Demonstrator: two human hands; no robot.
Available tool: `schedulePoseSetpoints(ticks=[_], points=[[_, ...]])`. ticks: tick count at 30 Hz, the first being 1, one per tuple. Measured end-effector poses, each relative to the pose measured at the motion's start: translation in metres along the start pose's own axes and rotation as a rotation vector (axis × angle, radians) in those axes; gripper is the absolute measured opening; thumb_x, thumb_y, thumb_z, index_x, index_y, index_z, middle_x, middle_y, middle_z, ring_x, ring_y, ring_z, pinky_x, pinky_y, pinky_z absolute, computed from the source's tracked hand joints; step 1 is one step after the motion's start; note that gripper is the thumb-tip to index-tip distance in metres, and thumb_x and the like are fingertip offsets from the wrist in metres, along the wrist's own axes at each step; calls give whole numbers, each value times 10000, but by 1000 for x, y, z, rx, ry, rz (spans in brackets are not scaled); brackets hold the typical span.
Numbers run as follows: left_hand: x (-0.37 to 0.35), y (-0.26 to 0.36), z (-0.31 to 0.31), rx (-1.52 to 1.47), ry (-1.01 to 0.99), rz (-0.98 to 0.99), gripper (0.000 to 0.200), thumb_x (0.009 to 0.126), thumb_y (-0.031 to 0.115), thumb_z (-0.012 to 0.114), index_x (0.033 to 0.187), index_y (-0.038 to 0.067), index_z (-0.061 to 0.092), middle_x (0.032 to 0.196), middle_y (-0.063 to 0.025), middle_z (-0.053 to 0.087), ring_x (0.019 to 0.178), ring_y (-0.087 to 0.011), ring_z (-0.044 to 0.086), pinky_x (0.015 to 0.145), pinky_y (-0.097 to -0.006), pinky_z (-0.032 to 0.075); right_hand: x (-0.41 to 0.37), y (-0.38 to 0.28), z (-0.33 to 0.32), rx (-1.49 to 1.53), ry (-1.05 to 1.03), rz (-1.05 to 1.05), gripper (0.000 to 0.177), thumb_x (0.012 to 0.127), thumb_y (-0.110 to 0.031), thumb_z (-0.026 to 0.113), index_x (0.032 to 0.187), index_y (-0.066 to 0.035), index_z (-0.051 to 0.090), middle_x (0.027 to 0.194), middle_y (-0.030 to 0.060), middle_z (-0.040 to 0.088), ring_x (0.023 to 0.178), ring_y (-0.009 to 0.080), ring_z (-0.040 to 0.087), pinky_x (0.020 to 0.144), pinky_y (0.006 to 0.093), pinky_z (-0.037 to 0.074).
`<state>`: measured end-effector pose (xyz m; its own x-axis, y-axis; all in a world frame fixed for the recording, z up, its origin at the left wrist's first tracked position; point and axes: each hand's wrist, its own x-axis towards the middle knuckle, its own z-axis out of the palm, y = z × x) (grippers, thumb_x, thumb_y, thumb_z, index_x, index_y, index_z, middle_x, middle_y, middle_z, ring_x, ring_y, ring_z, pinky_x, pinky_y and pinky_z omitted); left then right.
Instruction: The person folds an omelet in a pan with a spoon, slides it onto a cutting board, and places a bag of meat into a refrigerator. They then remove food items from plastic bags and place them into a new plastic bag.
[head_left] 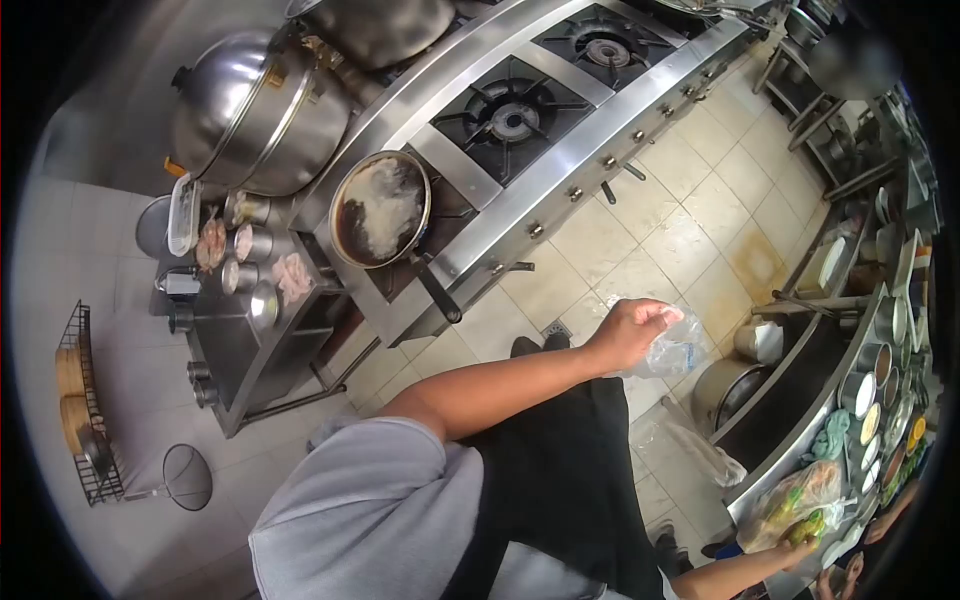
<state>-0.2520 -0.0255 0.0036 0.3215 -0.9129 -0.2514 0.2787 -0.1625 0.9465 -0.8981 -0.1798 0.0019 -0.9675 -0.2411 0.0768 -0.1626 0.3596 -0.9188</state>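
Note:
My left hand (638, 335) is raised over the floor, its fingers closed on a thin clear plastic bag (672, 352) that hangs below them. Down at the lower right, my right hand (797, 550) grips a green item (808, 527) beside a larger clear bag (785, 500) on the counter. A dark-handled pan (345, 225) sits on the stove with pale, foamy contents (390, 205).
The steel stove (560, 170) has two bare burners. A large domed pot (265, 115) stands at the upper left, above a side table (235, 345) with raw meat and metal containers. Several bowls line the right counter, where another person's hands (840, 580) show.

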Motion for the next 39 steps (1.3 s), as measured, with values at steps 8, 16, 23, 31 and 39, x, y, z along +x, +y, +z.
schedulePoseSetpoints(ticks=[8,16,23,31,39], points=[[-41,30,-9,-178,35,-115,254,957,222,560,1092,26,649,901,-4,653,716,-31,558,586,-193,459,88,31,24,180,-492,150,303,705,-116,657,970,23,606,857,153,656,656,268,632,555,359,538],[-57,126,-52,-227,61,-8,263,955,246,556,1091,38,643,847,0,627,648,-26,540,542,-199,460,175,68,0,565,-620,271,352,713,-77,581,1047,35,571,873,158,643,684,283,636,573,353,551],[-19,122,-57,-292,-37,114,283,963,221,544,1101,-14,624,959,-48,646,798,-73,608,644,-234,514,98,54,-74,1119,-1266,265,451,752,-128,535,1157,71,516,1056,205,622,899,329,633,766,436,532],[0,95,-73,152,-154,-29,298,972,241,527,1101,-1,643,995,-43,660,831,-78,581,740,-241,484,-432,-72,-54,1168,-1669,898,359,803,-134,535,1098,70,531,999,177,622,808,253,652,709,366,575],[-31,79,-103,194,-256,229,256,952,192,562,1042,-28,658,984,-62,673,886,-109,602,833,-254,463,-624,-21,-31,399,-1594,1424,181,759,-61,518,928,-7,553,902,120,606,838,283,630,700,445,550]])
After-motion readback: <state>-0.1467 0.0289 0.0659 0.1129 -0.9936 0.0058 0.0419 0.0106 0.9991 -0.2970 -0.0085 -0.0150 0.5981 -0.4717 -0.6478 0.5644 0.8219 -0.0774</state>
